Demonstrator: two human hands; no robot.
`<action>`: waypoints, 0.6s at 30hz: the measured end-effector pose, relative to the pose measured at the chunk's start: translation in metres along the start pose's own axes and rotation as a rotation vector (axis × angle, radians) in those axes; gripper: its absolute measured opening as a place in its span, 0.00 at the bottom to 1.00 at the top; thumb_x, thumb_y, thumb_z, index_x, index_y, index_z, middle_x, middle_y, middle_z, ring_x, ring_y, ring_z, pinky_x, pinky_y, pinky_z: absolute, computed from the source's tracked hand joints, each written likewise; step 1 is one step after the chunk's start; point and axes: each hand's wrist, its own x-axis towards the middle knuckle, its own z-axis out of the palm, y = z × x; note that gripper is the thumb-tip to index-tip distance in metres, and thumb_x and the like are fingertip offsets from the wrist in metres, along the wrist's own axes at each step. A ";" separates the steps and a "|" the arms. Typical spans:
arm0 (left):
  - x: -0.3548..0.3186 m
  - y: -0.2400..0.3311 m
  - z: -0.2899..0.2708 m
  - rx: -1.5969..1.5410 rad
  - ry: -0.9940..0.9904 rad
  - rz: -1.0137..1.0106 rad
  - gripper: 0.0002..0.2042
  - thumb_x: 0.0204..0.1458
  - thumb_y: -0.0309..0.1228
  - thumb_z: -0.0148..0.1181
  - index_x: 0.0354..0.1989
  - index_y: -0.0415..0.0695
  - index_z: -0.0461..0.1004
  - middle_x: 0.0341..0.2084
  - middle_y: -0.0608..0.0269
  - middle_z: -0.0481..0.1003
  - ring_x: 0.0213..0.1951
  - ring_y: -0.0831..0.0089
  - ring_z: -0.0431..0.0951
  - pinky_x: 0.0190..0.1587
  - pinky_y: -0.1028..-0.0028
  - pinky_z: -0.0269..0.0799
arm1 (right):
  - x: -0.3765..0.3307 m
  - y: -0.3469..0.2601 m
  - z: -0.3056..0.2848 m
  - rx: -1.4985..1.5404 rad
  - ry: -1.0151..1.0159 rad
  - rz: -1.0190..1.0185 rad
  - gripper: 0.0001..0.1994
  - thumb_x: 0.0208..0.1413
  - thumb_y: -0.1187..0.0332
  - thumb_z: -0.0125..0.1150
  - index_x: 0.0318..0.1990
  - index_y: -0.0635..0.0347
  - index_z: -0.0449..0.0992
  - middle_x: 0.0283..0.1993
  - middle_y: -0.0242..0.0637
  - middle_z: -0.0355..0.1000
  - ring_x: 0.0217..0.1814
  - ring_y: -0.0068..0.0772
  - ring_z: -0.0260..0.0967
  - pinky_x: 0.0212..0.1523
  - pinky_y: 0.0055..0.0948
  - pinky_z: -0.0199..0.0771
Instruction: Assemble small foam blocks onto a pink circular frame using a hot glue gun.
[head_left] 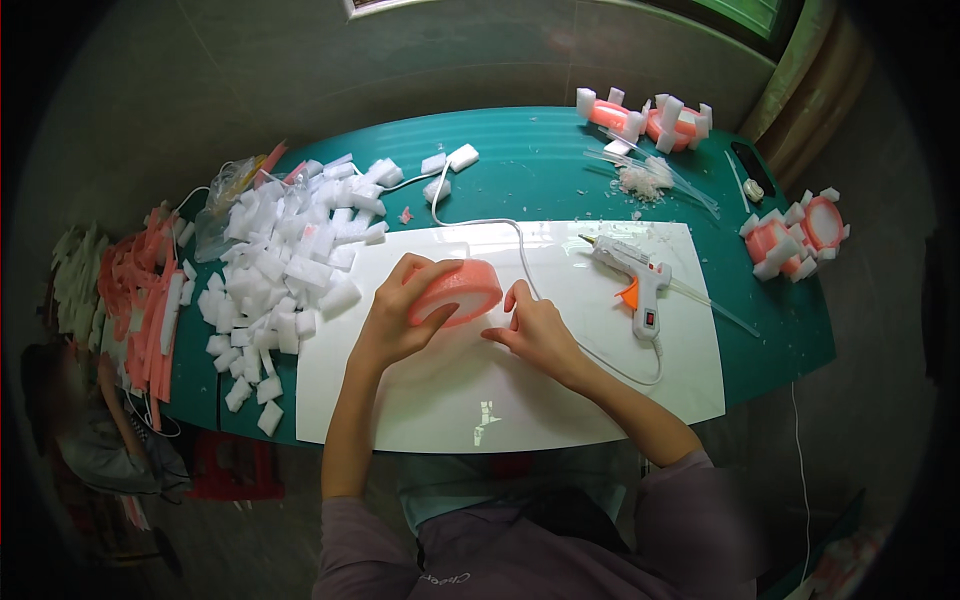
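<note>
My left hand (398, 312) grips a thick pink foam ring (478, 290) with a white inside, tilted above the white board (400, 420). The thumb lies at its near face and the fingers reach over its top. Just right of the ring, my right hand (537, 335) has its thumb and index finger closed about a small white foam block (497, 318). The block's edges blend into the board behind it. A glue gun (640, 280) with an orange trigger lies to the right of my right hand.
White foam blocks (290, 250) are heaped at left, beside pink foam strips (155, 300). Pink rings with white blocks stand at far right (680, 122) and right edge (775, 245). Clear glue sticks (690, 185) lie behind the gun. A white cord (520, 240) crosses the board. Another person (110, 430) sits at left.
</note>
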 end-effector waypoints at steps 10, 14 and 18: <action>0.013 0.011 -0.001 0.032 -0.160 -0.046 0.22 0.36 0.22 0.60 0.45 0.45 0.67 0.33 0.57 0.66 0.35 0.62 0.70 0.38 0.70 0.67 | 0.011 -0.016 -0.034 0.142 0.246 -0.441 0.17 0.46 0.76 0.56 0.46 0.53 0.69 0.44 0.41 0.67 0.33 0.35 0.68 0.30 0.26 0.70; 0.009 0.011 0.001 0.027 -0.118 -0.033 0.26 0.37 0.24 0.62 0.49 0.46 0.62 0.37 0.56 0.67 0.39 0.61 0.70 0.41 0.69 0.67 | 0.019 -0.003 -0.023 0.183 0.263 -0.606 0.15 0.46 0.79 0.54 0.43 0.58 0.70 0.43 0.39 0.68 0.31 0.31 0.68 0.31 0.23 0.69; -0.008 -0.009 0.009 -0.014 0.029 -0.012 0.28 0.36 0.28 0.64 0.49 0.44 0.60 0.38 0.53 0.69 0.39 0.61 0.72 0.40 0.69 0.68 | 0.020 -0.005 -0.021 0.219 0.236 -0.590 0.13 0.45 0.80 0.55 0.41 0.60 0.71 0.41 0.39 0.68 0.28 0.30 0.67 0.31 0.23 0.69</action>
